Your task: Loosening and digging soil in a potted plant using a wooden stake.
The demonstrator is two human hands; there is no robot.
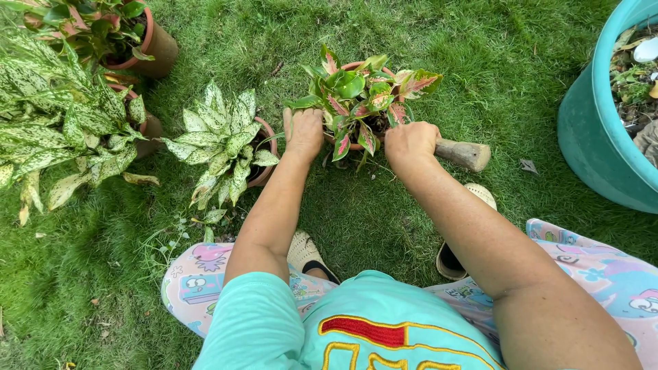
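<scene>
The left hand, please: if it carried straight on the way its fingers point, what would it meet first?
Probably the pink-and-green leaves of the potted plant, whose terracotta pot the left hand already rests against; depth is unclear from above.

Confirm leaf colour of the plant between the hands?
Green leaves with pink-red streaks, in a terracotta pot; head view.

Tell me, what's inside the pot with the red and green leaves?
A leafy plant fills the clay pot. The left hand rests on its rim; the right hand holds a wooden handle pointing in. Leaves hide the soil and the tool's end.
</scene>
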